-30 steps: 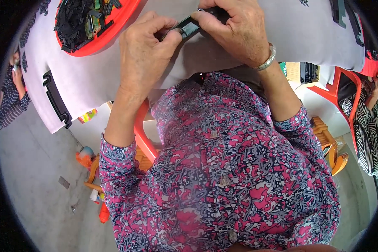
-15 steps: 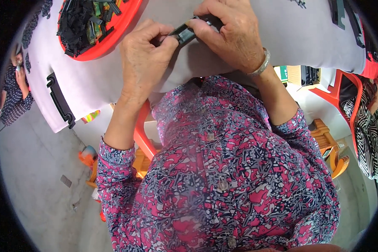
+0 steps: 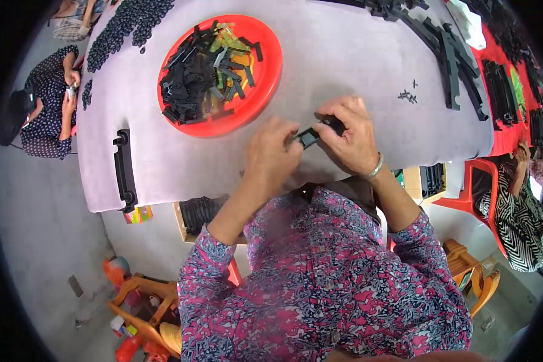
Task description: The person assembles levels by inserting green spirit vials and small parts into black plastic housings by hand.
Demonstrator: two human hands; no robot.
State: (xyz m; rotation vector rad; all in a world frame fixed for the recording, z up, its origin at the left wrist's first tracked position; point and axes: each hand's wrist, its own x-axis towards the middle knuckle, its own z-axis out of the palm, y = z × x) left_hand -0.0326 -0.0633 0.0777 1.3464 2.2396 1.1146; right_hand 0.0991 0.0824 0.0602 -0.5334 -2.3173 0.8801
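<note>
Above the near edge of the cloth-covered table, a small black plastic piece (image 3: 308, 139) with a long hollow face is held between my two hands. My left hand (image 3: 271, 153) pinches its left end with thumb and fingers. My right hand (image 3: 352, 137) has its thumb pressed on the other end, the fingers curled behind. Both ends of the piece are hidden by my fingers. Just beyond my left hand stands a round red tray (image 3: 270, 66), with a heap of small black plastic strips (image 3: 190, 84) and some yellow-green pieces.
A long black plastic bar (image 3: 125, 172) lies at the left edge, with many small black parts (image 3: 123, 30) beyond. Long black strips (image 3: 443, 57) and tiny black bits (image 3: 408, 96) lie right. Boxes of black parts (image 3: 431, 180) sit below the table. Other people (image 3: 51, 102) sit at both sides.
The view has shifted, so more of the table and the whole red tray show. My hands still grip the black piece, now lower in the picture.
</note>
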